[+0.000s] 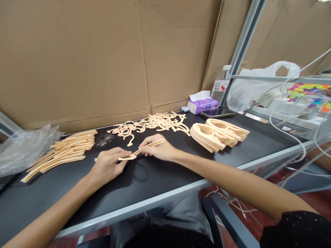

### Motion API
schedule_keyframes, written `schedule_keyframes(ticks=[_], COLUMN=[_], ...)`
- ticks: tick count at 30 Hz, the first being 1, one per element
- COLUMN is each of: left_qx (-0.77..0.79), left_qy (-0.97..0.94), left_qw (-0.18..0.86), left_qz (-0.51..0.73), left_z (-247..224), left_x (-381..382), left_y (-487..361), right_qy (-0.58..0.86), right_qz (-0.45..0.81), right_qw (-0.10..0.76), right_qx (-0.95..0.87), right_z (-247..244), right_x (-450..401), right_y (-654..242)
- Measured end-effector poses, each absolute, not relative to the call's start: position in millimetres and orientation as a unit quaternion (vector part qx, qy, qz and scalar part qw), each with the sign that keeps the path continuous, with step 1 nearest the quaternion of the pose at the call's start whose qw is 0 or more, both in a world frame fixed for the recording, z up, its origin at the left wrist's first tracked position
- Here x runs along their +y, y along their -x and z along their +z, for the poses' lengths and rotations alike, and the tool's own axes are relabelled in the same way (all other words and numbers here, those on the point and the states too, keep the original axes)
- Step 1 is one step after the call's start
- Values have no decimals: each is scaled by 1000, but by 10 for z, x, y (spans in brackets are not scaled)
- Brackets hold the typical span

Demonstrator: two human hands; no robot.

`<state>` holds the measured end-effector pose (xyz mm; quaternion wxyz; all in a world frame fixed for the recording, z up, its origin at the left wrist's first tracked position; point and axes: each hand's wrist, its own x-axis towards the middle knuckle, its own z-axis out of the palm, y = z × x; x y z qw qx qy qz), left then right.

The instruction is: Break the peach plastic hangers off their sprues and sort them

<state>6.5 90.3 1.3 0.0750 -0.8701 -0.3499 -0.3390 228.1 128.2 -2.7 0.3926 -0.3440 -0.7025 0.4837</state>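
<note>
My left hand [110, 164] is closed, its thumb and fingertips pinching a thin, curved pale-orange piece [127, 158] a little above the black tabletop. My right hand [158, 148], also closed, grips a narrow straight strip [157, 142] of the same colour, which slants up to the right. Strip and curved piece meet between the hands; whether they are joined I cannot tell. Behind the hands lies a loose heap of curly pale-orange pieces [162, 121]. A pile of long strips [69, 148] is to the left, and stacked looped pieces [216, 134] stand to the right.
Crumpled clear plastic [26, 150] lies at the far left. A purple tissue pack [203, 105], a phone [218, 113] and a bottle [221, 84] are at the back right, beside a metal post [241, 41]. White cables [301, 151] hang at the right; cardboard [103, 62] walls the back.
</note>
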Motion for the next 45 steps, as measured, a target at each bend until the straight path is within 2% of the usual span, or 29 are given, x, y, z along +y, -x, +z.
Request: schedule_keyframes(ticks=[22,27,31,38,45], left_qx=[-329,-347,-424,-542,-565], left_qy=[858,841,802,709,653], left_qw=[114,109,66,1,-135], left_qz=[-379,-400,-416,-450,-487], left_z=[22,23,59,130,171], left_x=[941,973,1004,1075,1056], left_y=[-138,-132,-83,97,60], right_qy=[378,367,333,388,437], right_qz=[607,637,654,564,376], right_qw=[413,411,395,486,447], right_qx=[-564,-539,-553,-543,-684], right_z=[85,115,173,164,48], right_x=[1236,1240,1246,1381,1427], right_y=[-2230,-2250,-2280,-2353,-2355])
